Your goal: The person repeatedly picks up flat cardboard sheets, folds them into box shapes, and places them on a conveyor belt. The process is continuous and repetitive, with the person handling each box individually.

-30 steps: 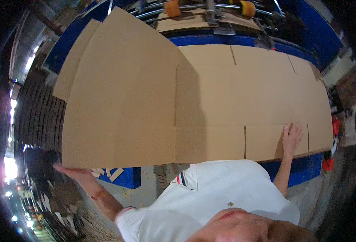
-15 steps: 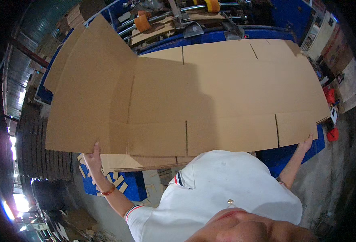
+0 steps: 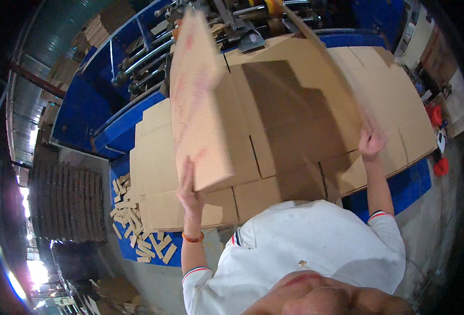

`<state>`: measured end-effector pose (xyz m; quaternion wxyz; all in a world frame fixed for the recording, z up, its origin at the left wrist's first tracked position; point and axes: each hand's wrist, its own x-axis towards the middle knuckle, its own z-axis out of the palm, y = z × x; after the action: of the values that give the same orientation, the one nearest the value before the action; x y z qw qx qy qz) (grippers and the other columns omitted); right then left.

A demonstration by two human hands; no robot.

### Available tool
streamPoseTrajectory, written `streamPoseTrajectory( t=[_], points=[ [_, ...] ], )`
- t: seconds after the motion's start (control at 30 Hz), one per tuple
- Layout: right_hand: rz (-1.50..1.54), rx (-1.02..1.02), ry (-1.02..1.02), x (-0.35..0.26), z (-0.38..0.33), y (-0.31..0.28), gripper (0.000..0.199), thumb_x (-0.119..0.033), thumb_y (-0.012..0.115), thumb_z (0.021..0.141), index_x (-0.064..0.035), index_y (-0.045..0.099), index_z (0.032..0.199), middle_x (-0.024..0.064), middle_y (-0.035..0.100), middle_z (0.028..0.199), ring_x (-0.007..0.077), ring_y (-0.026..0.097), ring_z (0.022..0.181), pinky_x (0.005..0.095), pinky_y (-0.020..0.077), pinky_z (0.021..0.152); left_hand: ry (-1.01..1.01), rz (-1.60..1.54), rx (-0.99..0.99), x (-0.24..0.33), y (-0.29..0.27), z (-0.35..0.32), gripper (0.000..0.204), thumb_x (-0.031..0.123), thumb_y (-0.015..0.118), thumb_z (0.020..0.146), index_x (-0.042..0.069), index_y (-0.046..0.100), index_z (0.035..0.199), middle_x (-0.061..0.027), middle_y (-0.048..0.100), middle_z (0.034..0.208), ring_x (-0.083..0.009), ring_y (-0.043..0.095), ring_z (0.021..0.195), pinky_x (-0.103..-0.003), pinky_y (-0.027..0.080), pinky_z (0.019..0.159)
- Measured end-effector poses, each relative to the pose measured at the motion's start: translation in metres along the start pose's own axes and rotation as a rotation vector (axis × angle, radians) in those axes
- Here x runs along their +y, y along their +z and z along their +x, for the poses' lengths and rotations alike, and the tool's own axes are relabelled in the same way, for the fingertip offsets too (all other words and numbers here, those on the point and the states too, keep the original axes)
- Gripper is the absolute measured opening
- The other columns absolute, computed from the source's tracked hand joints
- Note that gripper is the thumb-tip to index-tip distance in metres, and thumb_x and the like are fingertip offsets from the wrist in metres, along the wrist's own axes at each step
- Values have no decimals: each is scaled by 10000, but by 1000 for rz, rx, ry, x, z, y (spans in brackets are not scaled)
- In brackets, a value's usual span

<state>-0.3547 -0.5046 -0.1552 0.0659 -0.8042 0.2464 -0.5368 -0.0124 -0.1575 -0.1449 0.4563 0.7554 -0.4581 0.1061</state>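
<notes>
A slotted, creased cardboard box blank (image 3: 198, 115) is between my hands, its left and right panels raised and its middle low. My left hand (image 3: 190, 197) grips the near edge of the left panel, which shows blurred reddish marks on its outer face. Closed on the near corner of the right panel is my right hand (image 3: 372, 140); motion blurs that panel, seen nearly edge-on. More flat cardboard (image 3: 156, 152) lies underneath, reaching out on both sides. Shadows cover the middle, and where the held blank meets the cardboard below is hard to tell.
Beyond the cardboard stands a blue machine (image 3: 79, 118) with metal rollers (image 3: 145, 58) and a metal guide (image 3: 250, 42). Small cardboard offcuts (image 3: 129, 218) litter the blue surface at left. A tall stack of cardboard (image 3: 66, 202) stands farther left. Red items (image 3: 436, 115) are at right.
Both hands have come inward, the left one moving right and the right one left and farther off. The blank's side panels now stand raised, uncovering flat cardboard, offcuts and more of the machine at left.
</notes>
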Motion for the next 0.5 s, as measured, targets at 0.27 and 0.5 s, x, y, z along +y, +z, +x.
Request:
streamPoseTrajectory(
  t=[0.27, 0.5],
  points=[
    [-21, -594, -464, -50, -31, 41, 489, -413, 586, 855, -18, 595, 1143, 181, 586, 1215, 337, 566, 1121, 445, 447, 970, 192, 334, -504, 0, 46, -30, 634, -104, 548, 690, 146, 577, 1271, -149, 497, 1356, -359, 448, 1269, -534, 285, 1071],
    [-42, -715, -424, -40, -25, 84, 583, -283, 724, 690, -34, 556, 1190, 164, 545, 1258, 318, 511, 1183, 432, 413, 998, 178, 390, -517, -28, 64, 6, 606, -92, 527, 716, 143, 571, 1273, -146, 505, 1347, -359, 438, 1271, -544, 282, 1068]
  ],
)
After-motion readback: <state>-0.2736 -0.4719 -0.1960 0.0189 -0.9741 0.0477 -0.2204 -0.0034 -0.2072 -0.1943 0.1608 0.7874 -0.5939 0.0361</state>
